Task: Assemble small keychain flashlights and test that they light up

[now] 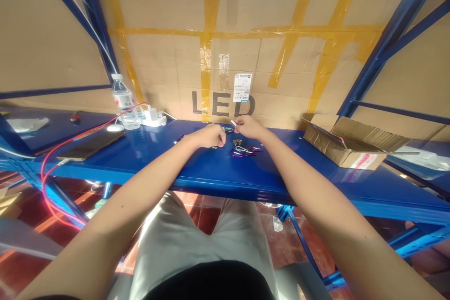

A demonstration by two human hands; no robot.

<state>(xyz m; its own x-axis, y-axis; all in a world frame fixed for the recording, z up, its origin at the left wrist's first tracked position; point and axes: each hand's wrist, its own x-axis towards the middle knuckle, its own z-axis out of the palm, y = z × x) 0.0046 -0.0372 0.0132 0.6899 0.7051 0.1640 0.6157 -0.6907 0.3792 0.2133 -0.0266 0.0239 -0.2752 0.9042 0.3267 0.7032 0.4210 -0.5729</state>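
My left hand [211, 136] is closed above the blue shelf top, fingers curled down. What it pinches, if anything, is hidden; a small shiny bit shows just beneath its fingers. My right hand [249, 126] is also closed, a little farther right, with a small pale tip at its fingers that I cannot identify. Between the hands lies a green and purple carabiner [228, 129]. Nearer to me are a little heap of small metal pieces [237, 142] and several purple and silver carabiners [242, 151]. Another purple piece [180, 138] shows beyond my left wrist.
An open cardboard box [346, 150] stands on the right of the blue shelf [218, 183]. To the left are a water bottle [125, 103], a white power strip [153, 119], a phone [92, 144] and a red cable [52, 161]. A large cardboard sheet [168, 61] stands behind.
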